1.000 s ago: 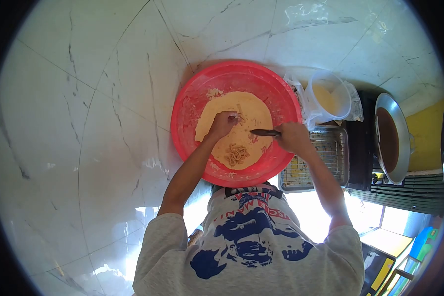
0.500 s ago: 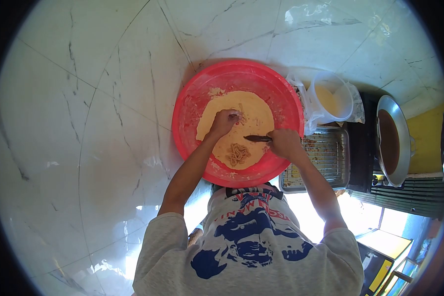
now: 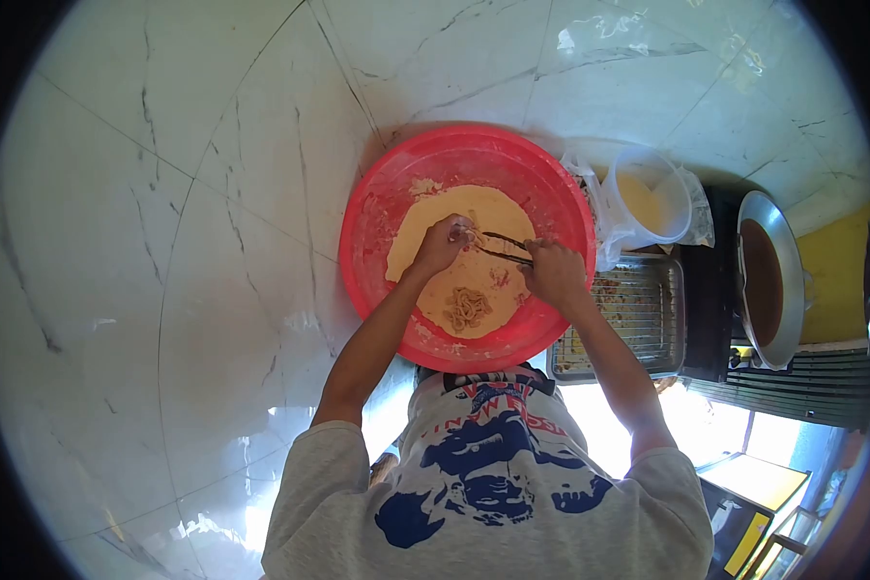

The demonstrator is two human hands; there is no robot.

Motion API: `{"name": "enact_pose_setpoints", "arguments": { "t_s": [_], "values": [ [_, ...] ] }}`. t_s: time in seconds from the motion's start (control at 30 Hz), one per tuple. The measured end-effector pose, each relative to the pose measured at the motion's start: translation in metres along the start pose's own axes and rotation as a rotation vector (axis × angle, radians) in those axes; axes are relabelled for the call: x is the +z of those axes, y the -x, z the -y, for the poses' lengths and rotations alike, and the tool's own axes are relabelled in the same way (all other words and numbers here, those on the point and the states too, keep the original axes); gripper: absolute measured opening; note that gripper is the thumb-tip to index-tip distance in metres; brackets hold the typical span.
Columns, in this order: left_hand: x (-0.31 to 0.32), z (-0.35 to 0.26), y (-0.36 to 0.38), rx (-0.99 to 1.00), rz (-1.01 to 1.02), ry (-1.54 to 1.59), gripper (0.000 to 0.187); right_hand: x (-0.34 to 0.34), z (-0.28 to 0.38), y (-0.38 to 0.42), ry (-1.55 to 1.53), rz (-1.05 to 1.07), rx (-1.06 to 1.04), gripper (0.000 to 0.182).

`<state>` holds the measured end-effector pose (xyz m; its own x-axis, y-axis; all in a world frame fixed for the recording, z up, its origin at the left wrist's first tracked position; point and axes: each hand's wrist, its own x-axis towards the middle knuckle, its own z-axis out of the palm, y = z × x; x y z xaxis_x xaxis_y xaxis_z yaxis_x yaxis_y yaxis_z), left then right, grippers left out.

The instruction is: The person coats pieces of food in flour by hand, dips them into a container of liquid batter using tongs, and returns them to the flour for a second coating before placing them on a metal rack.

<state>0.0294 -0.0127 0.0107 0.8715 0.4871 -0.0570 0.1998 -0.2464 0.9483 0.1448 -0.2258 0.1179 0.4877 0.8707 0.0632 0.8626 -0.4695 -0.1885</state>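
Observation:
A large red basin [image 3: 367, 222] holds a bed of pale yellow flour [image 3: 416, 222]. Over its middle, my left hand [image 3: 443, 244] is closed round a small floury piece [image 3: 476, 238]. From the right side, my right hand [image 3: 556, 274] grips dark tongs or scissors [image 3: 506, 248], whose two spread arms point at that piece. Whether they touch it is unclear. Below my hands, a tangle of coated strips [image 3: 467, 307] lies on the flour.
Right of the basin stand a clear tub [image 3: 681, 208] with pale liquid, plastic bags and a metal tray with a wire rack [image 3: 638, 300]. Farther right, a wide pan [image 3: 793, 271] of brown liquid sits on a black stove [image 3: 708, 319]. Marble tiles surround them.
The arms of the dark tool have spread apart and moved up toward my left hand. Where my left hand was low over the flour, it now holds a piece.

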Motion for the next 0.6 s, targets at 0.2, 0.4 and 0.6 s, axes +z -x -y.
{"name": "enact_pose_setpoints", "arguments": {
  "t_s": [0.2, 0.4, 0.6],
  "values": [
    [0.001, 0.013, -0.006, 0.019, -0.029, 0.096, 0.031, 0.005, -0.002, -0.003, -0.022, 0.001, -0.012, 0.02],
    [0.0, 0.015, -0.003, -0.042, -0.146, -0.115, 0.032, -0.011, -0.007, -0.001, 0.081, 0.221, 0.054, 0.019],
    [-0.001, 0.006, 0.001, -0.079, -0.005, -0.666, 0.021, -0.04, -0.025, 0.001, -0.06, 0.057, 0.131, 0.023]
  ]
}}
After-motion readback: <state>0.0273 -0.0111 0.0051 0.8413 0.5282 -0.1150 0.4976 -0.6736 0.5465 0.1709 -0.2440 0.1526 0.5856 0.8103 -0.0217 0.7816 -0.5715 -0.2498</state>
